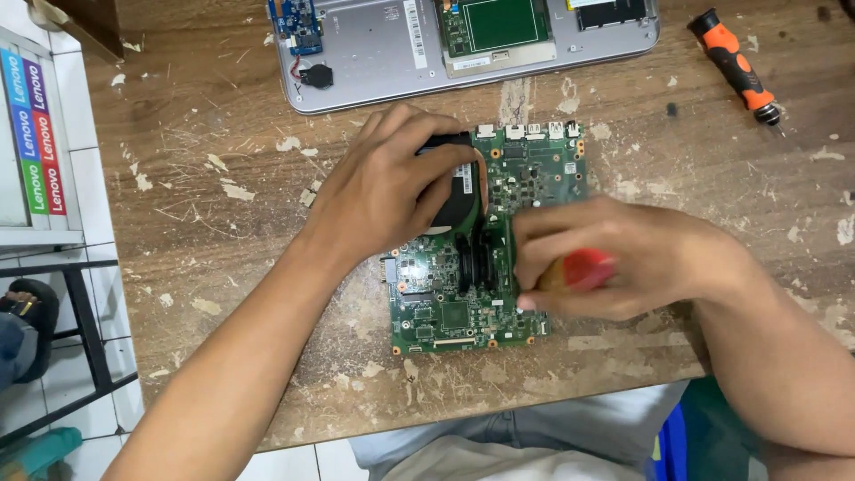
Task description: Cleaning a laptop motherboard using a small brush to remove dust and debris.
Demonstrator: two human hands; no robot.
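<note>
A green laptop motherboard (445,307) lies on the worn wooden table (223,223) in front of me. My left hand (387,183) rests on the black cooling fan (459,200) at the board's upper left and holds it down. My right hand (614,254) is closed around a red-handled screwdriver (583,269), whose tip points down at the board near the copper heat pipe (483,183). The tip itself is hidden by my fingers.
An open silver laptop base (383,53) with small boards and a coin cell lies at the table's far edge. An orange-and-black screwdriver (737,67) lies at the far right. A box stands at the left edge (31,134). Tiled floor and a black stool frame (85,330) are at the left.
</note>
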